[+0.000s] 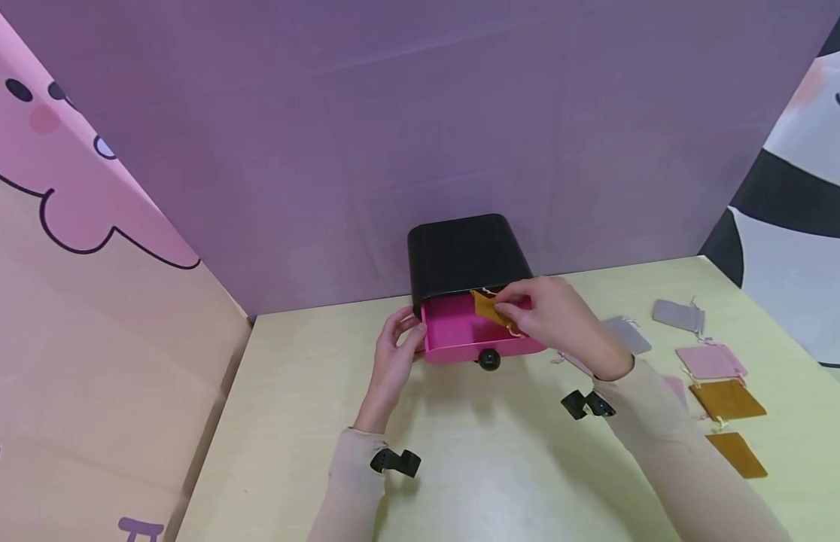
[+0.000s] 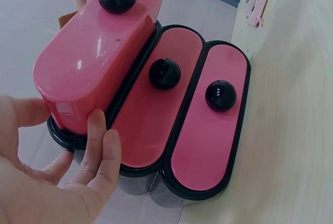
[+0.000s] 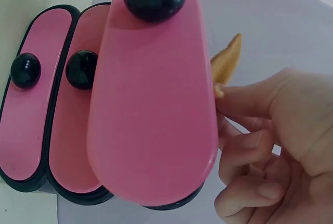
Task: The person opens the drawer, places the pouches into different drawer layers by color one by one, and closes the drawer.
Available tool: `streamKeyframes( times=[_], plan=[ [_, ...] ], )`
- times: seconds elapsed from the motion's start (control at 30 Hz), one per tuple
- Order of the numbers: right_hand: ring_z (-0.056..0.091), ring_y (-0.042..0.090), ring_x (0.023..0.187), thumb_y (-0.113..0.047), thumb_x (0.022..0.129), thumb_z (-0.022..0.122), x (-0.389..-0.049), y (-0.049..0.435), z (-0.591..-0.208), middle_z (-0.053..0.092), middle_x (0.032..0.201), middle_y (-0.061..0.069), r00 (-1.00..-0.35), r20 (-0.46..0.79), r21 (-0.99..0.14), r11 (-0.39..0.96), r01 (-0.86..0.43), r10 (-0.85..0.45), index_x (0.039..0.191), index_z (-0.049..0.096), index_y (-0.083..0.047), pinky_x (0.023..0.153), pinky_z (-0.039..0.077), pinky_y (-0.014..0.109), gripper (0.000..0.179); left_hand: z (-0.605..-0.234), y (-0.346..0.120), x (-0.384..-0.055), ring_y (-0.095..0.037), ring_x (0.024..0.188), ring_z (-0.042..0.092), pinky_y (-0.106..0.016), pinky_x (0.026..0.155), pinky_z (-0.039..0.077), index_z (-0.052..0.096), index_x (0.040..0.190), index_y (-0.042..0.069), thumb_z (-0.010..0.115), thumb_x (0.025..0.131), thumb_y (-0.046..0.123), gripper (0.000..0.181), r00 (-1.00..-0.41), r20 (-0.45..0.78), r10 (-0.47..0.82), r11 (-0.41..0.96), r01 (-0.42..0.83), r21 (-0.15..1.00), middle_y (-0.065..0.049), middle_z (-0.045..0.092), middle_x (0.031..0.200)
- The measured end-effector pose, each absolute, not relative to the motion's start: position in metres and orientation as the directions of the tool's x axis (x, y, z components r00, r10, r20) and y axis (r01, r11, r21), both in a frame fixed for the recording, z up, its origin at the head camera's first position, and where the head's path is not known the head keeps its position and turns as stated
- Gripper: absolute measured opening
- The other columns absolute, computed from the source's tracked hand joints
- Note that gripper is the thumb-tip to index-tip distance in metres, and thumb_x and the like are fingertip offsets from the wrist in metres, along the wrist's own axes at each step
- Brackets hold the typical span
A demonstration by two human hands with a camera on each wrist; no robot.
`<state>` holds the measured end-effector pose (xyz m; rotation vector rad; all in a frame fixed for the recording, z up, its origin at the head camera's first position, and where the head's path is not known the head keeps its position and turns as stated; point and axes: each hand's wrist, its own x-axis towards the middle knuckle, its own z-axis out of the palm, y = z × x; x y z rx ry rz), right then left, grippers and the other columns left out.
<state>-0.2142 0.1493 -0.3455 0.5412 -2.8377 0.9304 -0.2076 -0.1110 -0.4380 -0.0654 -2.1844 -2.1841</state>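
A black cabinet (image 1: 467,252) stands against the wall with its top pink drawer (image 1: 454,354) pulled out. At the drawer's left end, my left hand (image 1: 391,361) holds on, thumb on one side and fingers on the other. My right hand (image 1: 555,316) pinches a mustard drawstring pouch (image 1: 491,309) over the right part of the open drawer. From the right wrist, only a tip of that pouch (image 3: 225,68) shows beside the drawer front (image 3: 153,89). Two lower drawers (image 2: 148,115) are closed, each with a round black knob.
On the table's right side lie more drawstring pouches: grey (image 1: 677,315), pink (image 1: 713,360) and mustard (image 1: 728,399). My right forearm partly covers some of them. A purple cloth wall (image 1: 393,135) rises right behind the cabinet.
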Motion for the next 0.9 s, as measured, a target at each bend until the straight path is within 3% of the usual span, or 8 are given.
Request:
streamKeyframes(
  times=[0.27,0.67,0.9],
  plan=[
    [0.068,0.023,0.085,-0.018,0.097,0.076,-0.223,0.145,-0.348,0.081,0.093,0.006,-0.928,0.176,-0.526,0.765,-0.371,-0.329,0.112,0.083,-0.008,0.068,0.054,0.028,0.02,-0.439,-0.111,-0.208,-0.019,0.102,0.073,-0.045,0.102,0.062,0.048,0.156,0.009,0.061,0.107,0.023,0.052,-0.998,0.067,-0.007,0.005,0.067,0.998,-0.019,0.059,0.148],
    [0.069,0.025,0.091,-0.019,0.1,0.074,-0.227,0.145,-0.355,0.081,0.098,0.006,-0.938,0.151,-0.585,0.737,-0.34,-0.313,0.113,0.082,-0.008,0.075,0.057,0.03,0.019,-0.442,-0.112,-0.21,-0.02,0.101,0.074,-0.045,0.101,0.062,0.048,0.155,0.009,0.062,0.107,0.022,0.052,-0.998,0.06,-0.01,-0.002,0.06,0.998,-0.019,0.059,0.147],
    [0.068,0.027,0.096,-0.02,0.1,0.073,-0.221,0.154,-0.36,0.081,0.101,0.007,-0.938,0.228,-0.606,0.715,-0.348,-0.262,0.112,0.082,-0.011,0.084,0.056,0.037,0.018,-0.44,-0.11,-0.209,-0.023,0.106,0.073,-0.055,0.108,0.058,0.048,0.156,0.01,0.061,0.108,0.024,0.052,-0.998,0.067,-0.003,0.003,0.067,0.998,-0.019,0.059,0.148]
  ],
)
